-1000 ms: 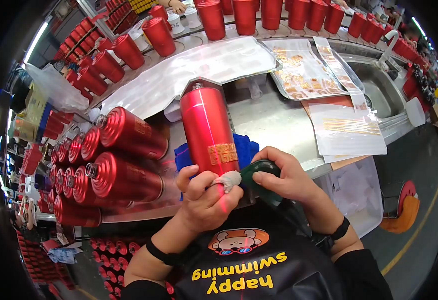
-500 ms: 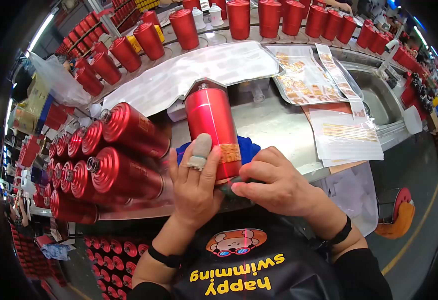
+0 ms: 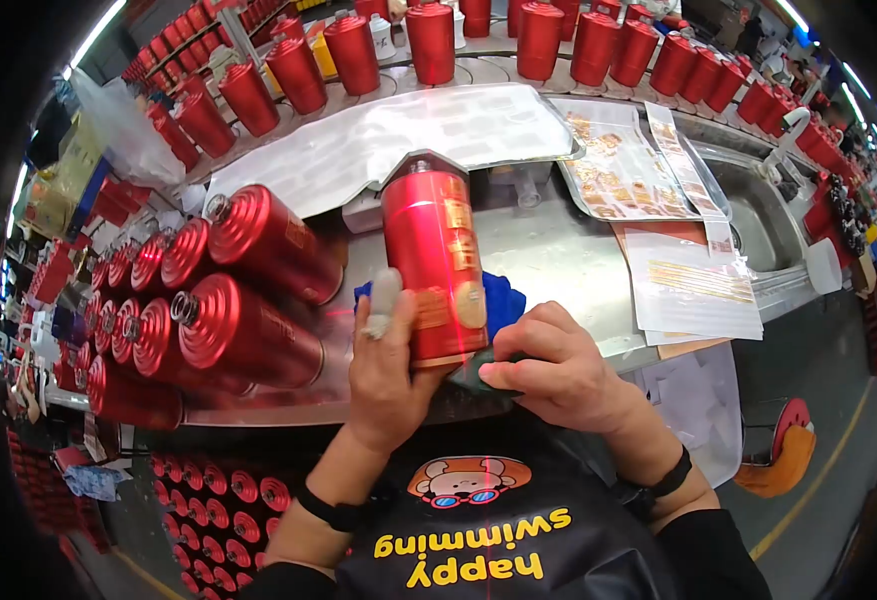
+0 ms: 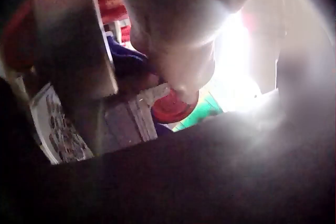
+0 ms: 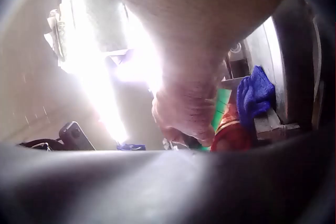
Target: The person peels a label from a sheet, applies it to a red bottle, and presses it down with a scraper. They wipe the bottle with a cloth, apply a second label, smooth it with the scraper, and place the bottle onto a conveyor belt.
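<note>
A person at a steel counter (image 3: 558, 250) holds a red bottle (image 3: 436, 262) tilted on a blue cloth (image 3: 503, 297) at the counter's near edge, its silver neck pointing away and its base toward the body. The left hand (image 3: 386, 362) lies along the bottle's left side, fingers fairly straight against the red wall, one fingertip wrapped in a pale bandage (image 3: 381, 303). The right hand (image 3: 548, 372) is curled around a dark green tool (image 3: 470, 378) pressed at the bottle's base. Gold label markings show on the bottle's upper face. To the left, more red bottles (image 3: 228, 330) lie stacked on their sides; sheets of gold stickers (image 3: 618, 170) rest on the counter to the right, near a sink (image 3: 758, 215). Both wrist views are blurred and overexposed, showing little beyond skin and glimpses of red and blue.
</note>
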`<state>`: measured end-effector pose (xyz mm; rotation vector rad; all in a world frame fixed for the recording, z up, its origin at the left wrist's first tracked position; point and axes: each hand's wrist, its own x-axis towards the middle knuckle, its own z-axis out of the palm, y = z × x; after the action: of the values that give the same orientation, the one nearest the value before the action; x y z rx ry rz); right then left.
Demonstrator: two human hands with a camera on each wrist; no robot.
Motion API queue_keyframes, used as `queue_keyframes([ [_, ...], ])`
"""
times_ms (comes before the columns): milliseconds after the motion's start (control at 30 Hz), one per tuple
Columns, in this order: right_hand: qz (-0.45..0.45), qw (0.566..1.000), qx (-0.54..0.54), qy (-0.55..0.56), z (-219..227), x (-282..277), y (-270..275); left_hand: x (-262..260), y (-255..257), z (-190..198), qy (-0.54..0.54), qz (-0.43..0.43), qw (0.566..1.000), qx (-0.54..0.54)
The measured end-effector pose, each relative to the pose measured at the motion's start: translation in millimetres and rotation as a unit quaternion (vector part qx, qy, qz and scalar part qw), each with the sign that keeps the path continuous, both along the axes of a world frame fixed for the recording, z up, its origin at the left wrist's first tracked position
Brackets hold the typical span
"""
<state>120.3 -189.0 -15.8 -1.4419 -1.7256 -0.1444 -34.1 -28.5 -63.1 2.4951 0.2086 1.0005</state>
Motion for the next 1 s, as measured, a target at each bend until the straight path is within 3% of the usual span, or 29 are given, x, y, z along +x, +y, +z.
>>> queue_keyframes([
  [33,0.003,1.0,0.005,0.013,-1,0,-1,-4,-1,-3,0.016,0.003,0.993,-0.116],
  [167,0.012,1.0,0.004,0.012,-1,3,1,-3,0,19,0.026,0.05,0.995,0.078],
  [300,0.007,1.0,-0.008,0.01,-3,4,-3,10,-1,28,0.059,-0.01,0.983,0.174],
  [367,0.005,1.0,-0.001,0.014,-4,5,-3,2,2,4,0.032,-0.011,0.999,0.0],
  [433,0.015,1.0,0.005,0.025,-2,3,-2,-8,2,-4,0.007,-0.046,0.984,-0.174],
  [533,0.021,1.0,0.012,0.015,-2,4,-1,-10,4,11,0.043,0.003,0.999,-0.022],
  [567,0.022,1.0,0.013,0.014,-1,4,1,-1,-2,23,0.013,0.031,0.997,0.075],
  [667,0.018,1.0,0.01,0.016,-3,3,0,11,-1,36,0.065,0.001,0.981,0.182],
  [700,0.016,1.0,0.01,0.017,-4,4,-1,12,1,31,0.044,0.001,0.981,0.19],
  [800,0.01,1.0,0.01,0.024,-9,3,-2,-1,3,-1,0.015,0.011,1.0,0.006],
  [833,0.01,1.0,0.008,0.024,-9,3,-2,-4,2,0,0.017,-0.004,0.995,-0.1],
  [933,0.013,1.0,0.012,0.015,-6,5,-1,-3,3,16,0.03,0.033,0.996,0.08],
  [1000,0.01,1.0,0.017,0.018,-6,4,0,5,-1,35,0.047,0.026,0.991,0.122],
])
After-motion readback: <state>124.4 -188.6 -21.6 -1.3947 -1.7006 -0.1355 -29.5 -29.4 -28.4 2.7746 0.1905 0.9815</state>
